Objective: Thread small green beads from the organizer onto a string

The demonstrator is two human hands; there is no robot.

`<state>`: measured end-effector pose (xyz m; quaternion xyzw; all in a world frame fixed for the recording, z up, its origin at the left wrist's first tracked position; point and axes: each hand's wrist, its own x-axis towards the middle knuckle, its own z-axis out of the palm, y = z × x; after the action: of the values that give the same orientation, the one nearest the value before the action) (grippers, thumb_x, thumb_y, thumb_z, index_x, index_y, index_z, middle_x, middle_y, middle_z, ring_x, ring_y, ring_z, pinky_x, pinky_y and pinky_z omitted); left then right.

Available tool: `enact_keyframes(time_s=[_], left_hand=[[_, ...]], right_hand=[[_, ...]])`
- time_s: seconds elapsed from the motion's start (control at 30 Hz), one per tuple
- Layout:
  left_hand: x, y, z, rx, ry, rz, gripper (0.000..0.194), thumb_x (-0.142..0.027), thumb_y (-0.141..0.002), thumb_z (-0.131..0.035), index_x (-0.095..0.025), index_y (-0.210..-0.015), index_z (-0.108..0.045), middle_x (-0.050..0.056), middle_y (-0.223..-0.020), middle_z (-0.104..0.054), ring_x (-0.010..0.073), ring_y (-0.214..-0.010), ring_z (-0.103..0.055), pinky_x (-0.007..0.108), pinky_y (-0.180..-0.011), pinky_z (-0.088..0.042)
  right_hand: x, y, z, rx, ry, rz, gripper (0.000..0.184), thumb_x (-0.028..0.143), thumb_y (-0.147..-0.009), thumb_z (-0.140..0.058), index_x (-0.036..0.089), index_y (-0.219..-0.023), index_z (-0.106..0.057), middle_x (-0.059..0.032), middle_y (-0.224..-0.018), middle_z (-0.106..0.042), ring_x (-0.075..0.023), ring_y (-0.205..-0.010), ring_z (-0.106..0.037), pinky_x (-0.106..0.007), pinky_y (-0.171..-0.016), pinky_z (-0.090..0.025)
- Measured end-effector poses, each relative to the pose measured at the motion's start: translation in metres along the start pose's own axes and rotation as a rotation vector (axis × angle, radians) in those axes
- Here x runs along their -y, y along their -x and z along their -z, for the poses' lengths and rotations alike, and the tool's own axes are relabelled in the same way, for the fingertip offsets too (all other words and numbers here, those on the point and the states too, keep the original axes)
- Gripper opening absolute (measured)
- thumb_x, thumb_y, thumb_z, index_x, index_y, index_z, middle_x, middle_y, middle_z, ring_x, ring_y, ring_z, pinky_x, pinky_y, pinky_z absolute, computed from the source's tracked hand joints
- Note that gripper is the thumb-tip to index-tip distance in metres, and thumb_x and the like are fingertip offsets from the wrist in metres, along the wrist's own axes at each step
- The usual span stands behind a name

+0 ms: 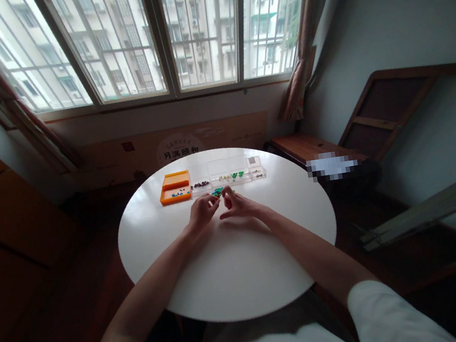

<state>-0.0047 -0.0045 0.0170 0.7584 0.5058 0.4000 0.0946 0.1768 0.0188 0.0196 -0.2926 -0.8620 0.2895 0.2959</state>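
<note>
My left hand point(202, 211) and my right hand point(235, 205) rest side by side on the round white table point(233, 266), fingers curled into pinches that nearly meet. Between the fingertips lies a small cluster of green beads point(217, 193). What each pinch holds is too small to name. Just beyond the hands stands an orange tray point(175, 187) with a few small beads in it, and a clear compartment box point(228, 174) holding dark, pale and green beads.
A large barred window fills the back wall, with curtains at both sides. A cardboard box stands under it. A wooden bench point(313, 147) and a leaning wooden frame point(397, 107) are at the right; a dark wooden cabinet stands at the left.
</note>
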Motion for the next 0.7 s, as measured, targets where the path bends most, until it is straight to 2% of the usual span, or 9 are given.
enact_keyframes(time_s=[0.27,0.53,0.7], left_hand=[[-0.0004,0.0006,-0.0017,0.051,0.082,-0.068,0.016,-0.025,-0.082,-0.057,-0.018,-0.084,-0.071,0.002,-0.078,-0.065,0.0084,-0.057,-0.056,0.02,-0.055,-0.045],[0.0065,-0.002,-0.0021,-0.011,0.079,-0.039,0.018,-0.03,-0.083,-0.057,-0.018,-0.084,-0.07,0.002,-0.078,-0.064,0.0085,-0.057,-0.056,0.02,-0.055,-0.045],[0.0071,-0.0017,-0.0025,-0.011,0.087,-0.038,0.019,-0.031,-0.084,-0.055,-0.018,-0.086,-0.07,0.002,-0.079,-0.063,0.008,-0.056,-0.057,0.019,-0.053,-0.045]], right_hand=[[0.0026,-0.0003,0.0014,-0.017,0.017,-0.022,0.053,0.036,-0.064,-0.075,0.022,-0.093,-0.033,0.0103,-0.062,-0.041,-0.0081,-0.053,-0.039,-0.02,-0.05,-0.029],[-0.0029,-0.0049,-0.0033,-0.131,0.01,0.028,0.019,0.026,-0.082,-0.057,0.018,-0.096,-0.047,0.0064,-0.061,-0.047,-0.0091,-0.053,-0.045,-0.02,-0.051,-0.034],[0.0001,-0.0062,0.0001,-0.19,0.041,0.007,0.012,0.023,-0.082,-0.055,0.016,-0.092,-0.054,0.003,-0.063,-0.053,-0.0096,-0.054,-0.047,-0.021,-0.052,-0.036]])
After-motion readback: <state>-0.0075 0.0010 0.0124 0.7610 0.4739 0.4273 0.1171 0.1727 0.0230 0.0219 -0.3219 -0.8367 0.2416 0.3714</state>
